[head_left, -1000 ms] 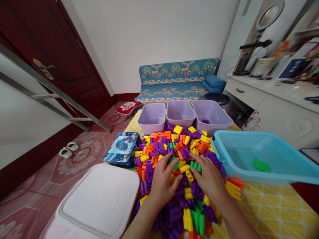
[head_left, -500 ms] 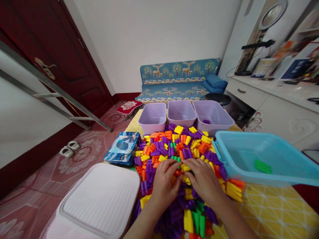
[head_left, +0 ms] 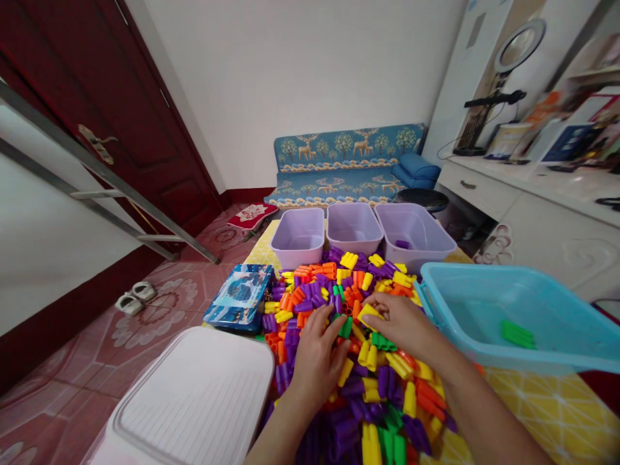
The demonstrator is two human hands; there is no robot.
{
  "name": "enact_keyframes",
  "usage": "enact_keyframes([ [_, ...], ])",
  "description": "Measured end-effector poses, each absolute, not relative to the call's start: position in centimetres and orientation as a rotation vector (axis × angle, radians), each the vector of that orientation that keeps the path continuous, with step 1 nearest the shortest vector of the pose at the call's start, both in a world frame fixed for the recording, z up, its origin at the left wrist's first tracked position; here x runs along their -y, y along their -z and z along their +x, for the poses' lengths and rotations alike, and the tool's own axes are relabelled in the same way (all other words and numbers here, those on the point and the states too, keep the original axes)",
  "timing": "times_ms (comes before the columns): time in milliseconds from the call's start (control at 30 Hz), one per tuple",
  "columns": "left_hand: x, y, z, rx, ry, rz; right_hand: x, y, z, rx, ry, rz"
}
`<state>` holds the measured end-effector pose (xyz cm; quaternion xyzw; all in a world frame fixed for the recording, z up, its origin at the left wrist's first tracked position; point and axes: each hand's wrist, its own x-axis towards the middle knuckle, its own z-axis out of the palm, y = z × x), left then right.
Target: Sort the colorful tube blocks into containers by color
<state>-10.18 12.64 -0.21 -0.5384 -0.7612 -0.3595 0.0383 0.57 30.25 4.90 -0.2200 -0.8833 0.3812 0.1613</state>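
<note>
A large heap of plastic bullet-shaped building blocks (head_left: 346, 387) in purple, yellow, orange and green covers the middle of the table. My left hand (head_left: 317, 355) rests on the heap with its fingers apart, near a green block (head_left: 345, 327). Between the thumb and fingers of my right hand (head_left: 404, 326) is a yellow building block (head_left: 371, 316), just over the heap. Another green block (head_left: 382, 342) lies right below that hand. One purple block (head_left: 402, 244) sits in the right-hand lilac bin (head_left: 416, 258), and a green block (head_left: 517, 334) lies in the blue tub (head_left: 472, 352).
Two more lilac bins (head_left: 297, 257) (head_left: 355, 246) stand at the back of the table. To the left are a blue illustrated case (head_left: 239, 294) and a white lid (head_left: 194, 394). The yellow patterned tablecloth (head_left: 537, 413) shows at front right. Beyond stands a sofa (head_left: 339, 184).
My right hand has moved apart from my left and now pinches a yellow block. My left hand stays on the heap with its fingers more spread. Some blocks between the hands have shifted.
</note>
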Motion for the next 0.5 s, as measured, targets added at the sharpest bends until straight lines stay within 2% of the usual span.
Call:
enact_keyframes([
  [67,-12.7,0.4,-10.1,2.334,1.058,-1.666,-32.0,-6.0,-0.8,2.460,-1.134,-0.649],
  [200,-12.6,0.5,-10.2,2.358,1.025,-1.683,-34.7,-7.7,-4.3,1.881,-1.363,-0.646],
  [267,-12.5,0.5,-10.2,2.359,1.024,-1.691,-35.0,-7.8,-5.7,1.813,-1.297,-0.643],
  [500,-12.5,0.4,-10.3,2.325,1.076,-1.708,-32.4,-5.7,-6.1,2.564,-0.305,-0.681],
])
